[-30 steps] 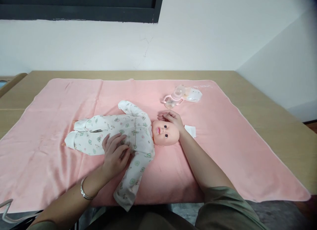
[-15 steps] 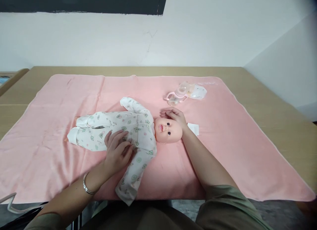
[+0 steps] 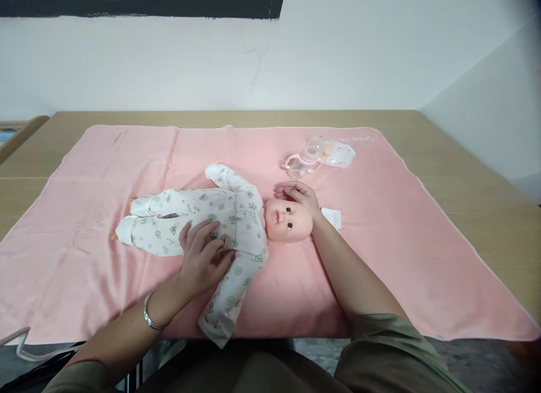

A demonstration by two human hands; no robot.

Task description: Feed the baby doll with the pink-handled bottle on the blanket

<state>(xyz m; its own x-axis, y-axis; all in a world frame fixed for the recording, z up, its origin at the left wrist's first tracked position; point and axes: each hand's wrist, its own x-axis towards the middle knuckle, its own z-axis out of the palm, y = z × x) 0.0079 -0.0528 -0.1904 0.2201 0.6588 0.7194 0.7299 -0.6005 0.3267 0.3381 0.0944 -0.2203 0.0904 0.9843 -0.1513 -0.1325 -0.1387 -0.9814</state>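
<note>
A baby doll (image 3: 289,221) lies on its back on a pink blanket (image 3: 389,241), its head to the right. It wears a white sleepsuit (image 3: 249,224) with small green and pink prints; one sleeve points toward me over the blanket's near edge. My left hand (image 3: 203,253) rests on the doll's belly with the fingers apart, holding nothing. Beside the far side of the doll's head, my right hand (image 3: 301,194) lies on the blanket, fingers loosely stretched and slightly bent. Its wrist passes close by the crown of the head.
Behind my right hand lies a clear baby bottle (image 3: 307,157) with pink handles, next to a clear packet with white contents (image 3: 340,155). A small white square (image 3: 332,218) lies right of my wrist. The wooden table (image 3: 448,162) meets a white wall. A pale cable (image 3: 25,348) hangs at lower left.
The view has shifted very slightly. Both hands stay in place at the doll's belly and head, and the doll has not visibly moved.
</note>
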